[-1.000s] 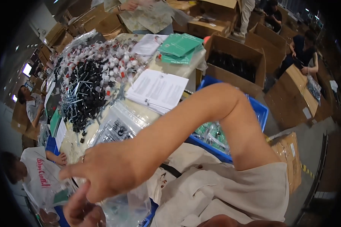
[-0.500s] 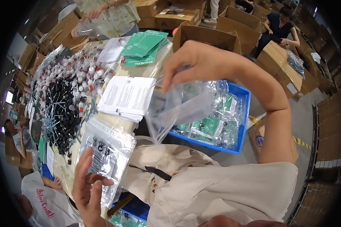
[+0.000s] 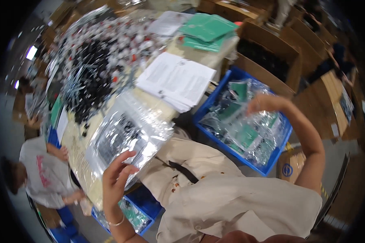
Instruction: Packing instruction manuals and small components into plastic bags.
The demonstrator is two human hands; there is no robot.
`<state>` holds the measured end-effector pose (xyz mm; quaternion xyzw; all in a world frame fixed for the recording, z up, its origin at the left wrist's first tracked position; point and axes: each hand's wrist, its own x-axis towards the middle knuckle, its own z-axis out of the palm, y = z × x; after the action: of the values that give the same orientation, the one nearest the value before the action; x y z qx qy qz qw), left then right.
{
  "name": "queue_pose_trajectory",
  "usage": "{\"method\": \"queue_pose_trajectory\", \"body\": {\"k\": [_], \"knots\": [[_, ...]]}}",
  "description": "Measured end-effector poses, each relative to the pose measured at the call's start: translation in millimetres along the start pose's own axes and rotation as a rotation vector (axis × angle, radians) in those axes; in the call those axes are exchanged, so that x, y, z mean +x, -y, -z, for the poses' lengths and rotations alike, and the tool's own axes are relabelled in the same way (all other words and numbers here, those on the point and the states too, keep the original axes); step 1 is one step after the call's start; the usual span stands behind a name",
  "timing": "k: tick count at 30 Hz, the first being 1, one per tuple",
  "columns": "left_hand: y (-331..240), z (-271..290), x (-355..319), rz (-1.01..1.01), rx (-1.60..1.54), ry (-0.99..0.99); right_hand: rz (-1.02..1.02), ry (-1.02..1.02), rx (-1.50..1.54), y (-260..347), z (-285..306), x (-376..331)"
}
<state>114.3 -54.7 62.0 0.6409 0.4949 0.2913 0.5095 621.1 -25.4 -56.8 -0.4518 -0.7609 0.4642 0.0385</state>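
Note:
My left hand (image 3: pixel 118 176), fingers apart and slightly bent, is at the near edge of a stack of clear zip bags (image 3: pixel 123 133) with dark print. It holds nothing that I can see. Over on the right, my right hand (image 3: pixel 267 104) is above a blue bin (image 3: pixel 198 120) and smeared by motion. Clear plastic bags with green booklets (image 3: pixel 247 135) fill that bin. Clear plastic lies right by the right fingertips, but whether they grip it is blurred.
Printed white sheets (image 3: pixel 176 79) and green booklets (image 3: pixel 209 28) lie on the table. Small bottles (image 3: pixel 129 44), black parts (image 3: pixel 94 65) and screws are heaped at left. A cardboard box (image 3: pixel 267 75) stands beyond the bin. Another person (image 3: pixel 46 166) is at the left.
My right hand has swung from beside the table, where it held a clear bag, to above the blue bin. The view has turned, and my left hand stays by the bag stack.

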Motion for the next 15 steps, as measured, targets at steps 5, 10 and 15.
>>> {"method": "queue_pose_trajectory", "body": {"k": [5, 10, 15], "knots": [[64.7, -11.0, 17.0, -0.074, 0.339, -0.197, -0.240, 0.585, -0.275, -54.3, -97.0, 15.0], [68.6, -49.8, 72.2, -0.345, 0.586, -0.516, 0.067, 0.217, -0.297, 44.0, -75.7, 77.7], [95.8, -59.9, 110.9, -0.368, 0.861, -0.688, 0.250, 0.336, -0.129, 127.8, -65.5, 113.6]]}}
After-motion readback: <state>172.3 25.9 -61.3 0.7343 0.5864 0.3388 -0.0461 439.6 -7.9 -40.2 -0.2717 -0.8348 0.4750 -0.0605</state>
